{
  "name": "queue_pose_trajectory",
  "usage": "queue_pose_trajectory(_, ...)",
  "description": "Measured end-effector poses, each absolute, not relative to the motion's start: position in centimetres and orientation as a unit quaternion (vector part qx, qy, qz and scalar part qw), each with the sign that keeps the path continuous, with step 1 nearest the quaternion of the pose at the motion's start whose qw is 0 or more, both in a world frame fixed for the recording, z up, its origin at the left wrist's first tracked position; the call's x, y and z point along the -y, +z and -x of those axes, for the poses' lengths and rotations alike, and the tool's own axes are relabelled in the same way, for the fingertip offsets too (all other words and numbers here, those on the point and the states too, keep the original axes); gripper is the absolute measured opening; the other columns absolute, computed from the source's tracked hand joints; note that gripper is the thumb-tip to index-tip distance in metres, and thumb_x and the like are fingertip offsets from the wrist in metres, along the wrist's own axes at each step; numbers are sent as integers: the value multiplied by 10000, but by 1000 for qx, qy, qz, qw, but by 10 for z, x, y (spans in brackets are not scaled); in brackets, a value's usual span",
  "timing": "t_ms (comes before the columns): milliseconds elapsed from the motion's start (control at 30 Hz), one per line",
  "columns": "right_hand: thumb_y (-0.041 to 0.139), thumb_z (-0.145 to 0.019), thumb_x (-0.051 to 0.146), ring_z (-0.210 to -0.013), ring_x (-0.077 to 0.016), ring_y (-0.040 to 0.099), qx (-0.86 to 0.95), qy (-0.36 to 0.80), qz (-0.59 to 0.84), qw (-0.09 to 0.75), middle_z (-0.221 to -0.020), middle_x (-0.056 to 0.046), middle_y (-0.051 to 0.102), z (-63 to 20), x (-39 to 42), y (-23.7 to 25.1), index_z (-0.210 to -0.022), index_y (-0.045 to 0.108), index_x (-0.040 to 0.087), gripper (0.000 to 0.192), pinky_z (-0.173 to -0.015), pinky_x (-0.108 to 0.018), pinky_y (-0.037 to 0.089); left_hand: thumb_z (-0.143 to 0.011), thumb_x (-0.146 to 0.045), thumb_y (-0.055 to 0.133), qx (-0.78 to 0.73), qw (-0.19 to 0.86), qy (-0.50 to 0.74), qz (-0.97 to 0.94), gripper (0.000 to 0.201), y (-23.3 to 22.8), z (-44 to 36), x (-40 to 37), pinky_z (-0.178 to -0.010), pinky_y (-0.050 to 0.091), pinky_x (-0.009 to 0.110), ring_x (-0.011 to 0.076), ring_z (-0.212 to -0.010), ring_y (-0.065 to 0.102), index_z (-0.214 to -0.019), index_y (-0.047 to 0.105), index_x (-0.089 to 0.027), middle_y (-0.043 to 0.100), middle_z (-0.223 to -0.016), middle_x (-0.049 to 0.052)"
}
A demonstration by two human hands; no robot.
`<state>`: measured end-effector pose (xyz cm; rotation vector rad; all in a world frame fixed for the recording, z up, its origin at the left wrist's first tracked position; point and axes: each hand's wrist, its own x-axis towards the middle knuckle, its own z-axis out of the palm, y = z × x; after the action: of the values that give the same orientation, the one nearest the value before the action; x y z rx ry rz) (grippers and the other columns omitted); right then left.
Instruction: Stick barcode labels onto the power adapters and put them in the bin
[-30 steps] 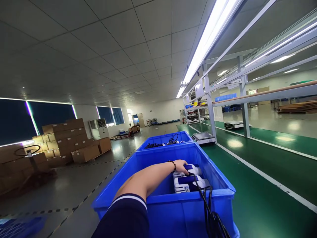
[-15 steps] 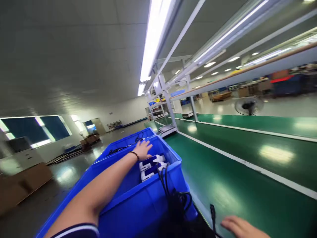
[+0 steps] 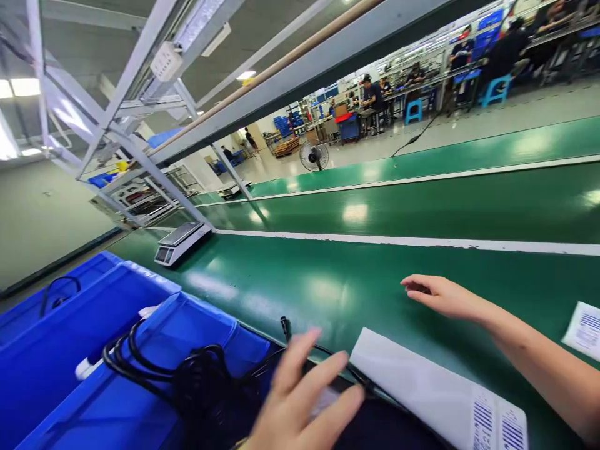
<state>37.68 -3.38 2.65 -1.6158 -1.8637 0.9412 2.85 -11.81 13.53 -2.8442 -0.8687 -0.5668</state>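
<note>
My left hand (image 3: 302, 400) is low in the middle of the head view, blurred, its fingers spread and nothing plainly held. It is over a dark area beside a black cable whose connector (image 3: 285, 327) pokes up at the bench edge. My right hand (image 3: 434, 292) hovers over the green work surface (image 3: 300, 269), fingers loosely bent, thumb apart, with nothing seen in it. Between the hands lies a long white packet or sheet with barcode labels (image 3: 422, 381). A bundle of black cables (image 3: 201, 375) hangs over the rim of a blue bin (image 3: 94, 400).
Another blue bin (image 3: 28, 306) adjoins at the left. On the green surface, a scale (image 3: 182, 240) stands near a metal frame post. A second barcoded white piece (image 3: 585, 328) lies at the right edge. Beyond are a fan (image 3: 314, 155), blue stools and seated people.
The view has swung right and down toward the green surface. My left hand has left the blue bin's inside. My right hand now reaches farther over the surface.
</note>
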Motion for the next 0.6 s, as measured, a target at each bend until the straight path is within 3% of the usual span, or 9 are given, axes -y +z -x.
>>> queue_pose_trajectory(133,485,-775,467,-917,-234,616,643,345,609,312,-1009,-66,675,-386,46,9,-988,622,205,364,-832,-368,471,-737,-701,490,159,-121,-133,971,700,48,-142,100,-1058,351,369,240,-1180,453,-1220,491,-195,546,-1223,90)
queue_pose_trajectory(267,433,-800,453,-879,-223,612,609,325,641,337,-964,-72,676,-391,58,-13,-956,610,192,351,-807,-362,463,-707,-669,565,154,-131,13,979,657,-2,-198,84,-889,452,413,268,-1010,519,-1100,549,-143,590,-1061,107)
queue_pose_trajectory(400,405,-825,429,-843,-208,598,588,315,659,349,-946,-72,669,-392,62,-21,-947,606,183,340,-784,-348,444,-756,-474,641,189,-145,68,969,411,-2,-203,59,-869,446,389,246,-990,534,-1014,573,-161,619,-1007,69)
queue_pose_trajectory(533,407,-847,439,-744,-185,581,619,355,626,314,-792,-32,663,-390,66,-8,-806,643,196,342,-672,-296,427,-769,-374,648,227,-162,67,958,346,13,-199,31,-880,441,364,230,-1005,549,-1038,554,-178,625,-1039,51)
queue_pose_trajectory(600,503,-802,424,-708,-173,579,640,388,601,281,-758,-13,661,-387,70,-1,-785,661,200,275,-619,-266,416,-782,-346,628,246,-159,53,955,316,18,-197,21,-869,447,360,227,-999,560,-1038,545,-182,623,-1040,49)
